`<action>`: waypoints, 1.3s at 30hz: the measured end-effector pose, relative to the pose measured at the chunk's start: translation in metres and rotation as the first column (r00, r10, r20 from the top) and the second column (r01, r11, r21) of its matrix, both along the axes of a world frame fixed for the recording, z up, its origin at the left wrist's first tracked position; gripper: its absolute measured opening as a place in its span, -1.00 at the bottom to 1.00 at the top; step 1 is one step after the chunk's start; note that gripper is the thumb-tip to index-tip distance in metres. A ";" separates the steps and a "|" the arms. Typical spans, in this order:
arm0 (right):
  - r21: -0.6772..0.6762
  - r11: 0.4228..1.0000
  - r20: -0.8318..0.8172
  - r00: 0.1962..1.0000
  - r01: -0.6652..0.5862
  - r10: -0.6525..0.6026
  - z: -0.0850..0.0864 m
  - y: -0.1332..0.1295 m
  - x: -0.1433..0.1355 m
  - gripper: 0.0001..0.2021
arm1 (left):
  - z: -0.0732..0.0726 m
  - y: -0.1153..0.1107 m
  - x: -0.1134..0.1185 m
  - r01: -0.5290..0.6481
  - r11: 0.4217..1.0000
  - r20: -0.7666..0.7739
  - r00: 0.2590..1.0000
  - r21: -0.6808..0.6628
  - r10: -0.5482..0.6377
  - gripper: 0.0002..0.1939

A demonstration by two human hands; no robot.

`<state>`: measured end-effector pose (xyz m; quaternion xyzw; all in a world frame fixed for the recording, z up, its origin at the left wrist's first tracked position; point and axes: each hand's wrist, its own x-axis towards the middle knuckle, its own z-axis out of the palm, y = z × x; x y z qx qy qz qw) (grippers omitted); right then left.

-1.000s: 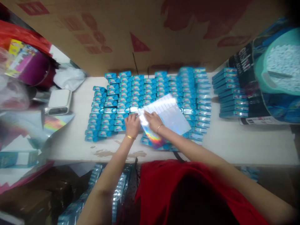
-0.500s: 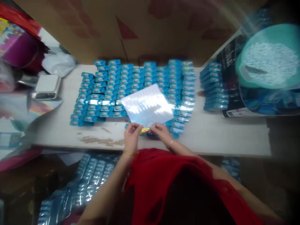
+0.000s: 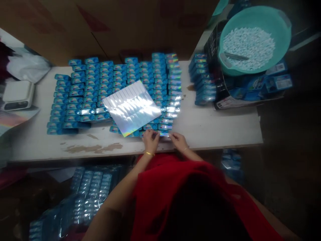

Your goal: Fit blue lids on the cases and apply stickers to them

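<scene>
Between my two hands stretches a narrow shiny strip (image 3: 164, 134), apparently a holographic sticker, over the front end of the rows of blue boxes (image 3: 88, 99). My left hand (image 3: 151, 140) pinches its left end, fingers closed. At the other end, the fingers of my right hand (image 3: 178, 140) are closed on it too. Whether the strip touches the box under it is hard to tell. A silvery sheet of strip stickers (image 3: 132, 108) lies tilted across the boxes, just beyond my left hand.
A turquoise basin (image 3: 281, 40) of small white pieces with a scoop stands on a carton (image 3: 223, 97) at right. More blue boxes (image 3: 203, 80) are stacked beside it. A white scale (image 3: 18, 93) sits at left; wrapped packs (image 3: 90, 194) lie below the table. Cardboard (image 3: 140, 26) stands behind.
The sticker sheet has left my hands and now lies on the boxes. My hands have moved right of it, with a strip between them. The whole view has shifted to the right.
</scene>
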<state>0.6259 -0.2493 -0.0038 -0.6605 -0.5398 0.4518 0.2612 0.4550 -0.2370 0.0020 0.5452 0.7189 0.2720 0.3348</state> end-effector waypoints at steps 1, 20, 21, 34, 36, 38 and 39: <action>0.014 1.000 0.032 0.999 -0.013 0.013 -0.004 0.002 0.001 -0.60 | -0.002 0.002 0.003 0.000 1.000 -0.046 0.999 -0.008 0.000 -0.90; -0.078 0.997 0.100 0.995 -0.020 0.027 -0.041 -0.008 0.008 -0.56 | -0.004 0.001 -0.002 0.361 0.932 -0.381 0.858 -0.030 -0.344 -0.63; -0.088 0.993 0.072 0.994 -0.077 0.083 -0.040 -0.011 0.004 -0.56 | -0.005 -0.004 -0.007 0.447 0.894 -0.379 0.823 -0.031 -0.424 -0.61; 0.172 0.982 0.537 0.843 -0.083 -0.023 0.010 0.081 0.025 -0.54 | -0.009 0.055 0.004 0.812 0.562 -0.577 0.386 -0.158 -0.720 -0.04; 0.284 0.945 0.594 0.804 -0.164 -0.038 0.011 0.120 0.025 -0.44 | -0.011 0.064 0.011 0.821 0.539 -0.585 0.346 -0.188 -0.733 0.02; 0.268 0.932 0.646 0.763 -0.243 0.013 0.002 0.160 0.020 -0.36 | -0.014 0.067 0.016 0.820 0.534 -0.590 0.333 -0.204 -0.736 0.04; 0.236 0.935 0.664 0.747 -0.266 0.045 -0.005 0.177 0.017 -0.34 | -0.015 0.068 0.017 0.818 0.536 -0.591 0.330 -0.210 -0.736 0.05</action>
